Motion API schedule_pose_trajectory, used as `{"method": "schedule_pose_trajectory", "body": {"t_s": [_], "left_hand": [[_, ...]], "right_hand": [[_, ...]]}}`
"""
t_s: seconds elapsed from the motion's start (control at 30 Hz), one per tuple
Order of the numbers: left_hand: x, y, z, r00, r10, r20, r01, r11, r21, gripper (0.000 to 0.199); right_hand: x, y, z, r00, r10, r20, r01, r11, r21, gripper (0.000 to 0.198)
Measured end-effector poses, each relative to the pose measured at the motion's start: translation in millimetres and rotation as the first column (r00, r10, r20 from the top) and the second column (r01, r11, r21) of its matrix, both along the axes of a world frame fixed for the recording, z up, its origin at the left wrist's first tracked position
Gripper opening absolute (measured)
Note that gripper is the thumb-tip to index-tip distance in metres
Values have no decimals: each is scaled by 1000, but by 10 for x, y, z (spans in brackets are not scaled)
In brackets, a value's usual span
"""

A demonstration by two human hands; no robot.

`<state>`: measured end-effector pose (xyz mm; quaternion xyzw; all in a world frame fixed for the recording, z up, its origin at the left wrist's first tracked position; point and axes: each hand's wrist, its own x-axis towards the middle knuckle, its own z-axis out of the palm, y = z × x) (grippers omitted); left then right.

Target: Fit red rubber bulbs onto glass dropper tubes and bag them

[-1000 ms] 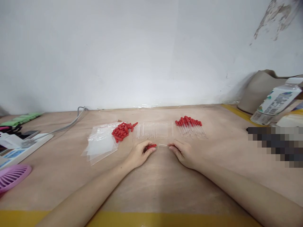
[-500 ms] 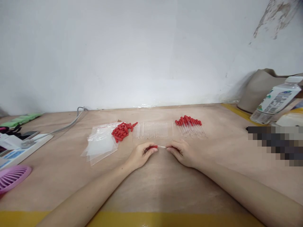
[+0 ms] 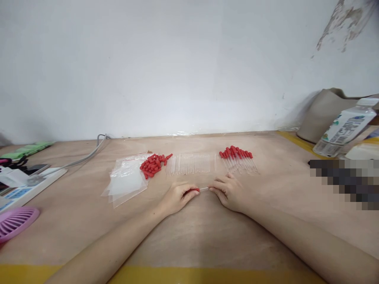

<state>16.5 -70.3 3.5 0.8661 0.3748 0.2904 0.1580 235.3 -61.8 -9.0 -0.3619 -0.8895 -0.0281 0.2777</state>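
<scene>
My left hand (image 3: pixel 180 197) pinches a red rubber bulb (image 3: pixel 196 190), most of it hidden by the fingers. From the bulb a clear dropper tube (image 3: pixel 204 189) runs across to my right hand (image 3: pixel 229 193), whose thumb and fingertips close on its other end. Behind the hands lies a row of bare clear tubes (image 3: pixel 189 163). To the left of that row is a heap of loose red bulbs (image 3: pixel 152 166), partly over clear plastic bags (image 3: pixel 126 183). On the right, droppers with red bulbs fitted (image 3: pixel 237 157) lie side by side.
At the left are a power strip (image 3: pixel 35 189) with a grey cable (image 3: pixel 83 158), a pink fan (image 3: pixel 19 223) and a green object (image 3: pixel 28 150). A tilted plastic bottle (image 3: pixel 346 128) and a grey container (image 3: pixel 316 114) stand at the right. A wall rises behind the table.
Both hands have shifted slightly toward me and a little right, with the bulb and tube still between them. Less of the red bulb shows past my left fingers. Nothing else has moved.
</scene>
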Motion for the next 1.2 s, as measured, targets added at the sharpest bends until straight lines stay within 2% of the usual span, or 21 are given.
{"method": "schedule_pose_trajectory", "body": {"t_s": [0.1, 0.4, 0.57, 0.8, 1.0, 1.2], "left_hand": [[-6, 1, 0, 1000, 19, 3, -19, 1000, -4, 21], [-13, 2, -29, 999, -39, -5, 39, 997, 63, 19], [-9, -6, -35, 999, -44, -17, 45, 994, 102, 18], [-15, 1, -70, 995, -97, -16, 99, 980, 172, 15], [7, 9, -72, 993, -115, -12, 115, 972, 205, 13], [3, 15, -95, 991, -122, -47, 129, 968, 216, 16]], "right_hand": [[2, -2, -43, 1000, 19, -11, -18, 999, 43, 25], [-31, -12, -29, 995, 85, -48, -84, 996, 13, 26], [-95, -43, -57, 994, 65, -92, -70, 996, -46, 24], [-176, -74, -54, 998, 27, -65, -36, 987, -154, 29], [-194, -71, -23, 990, 78, -114, -101, 972, -212, 30], [-185, -61, -2, 993, 67, -100, -91, 960, -264, 31]]}}
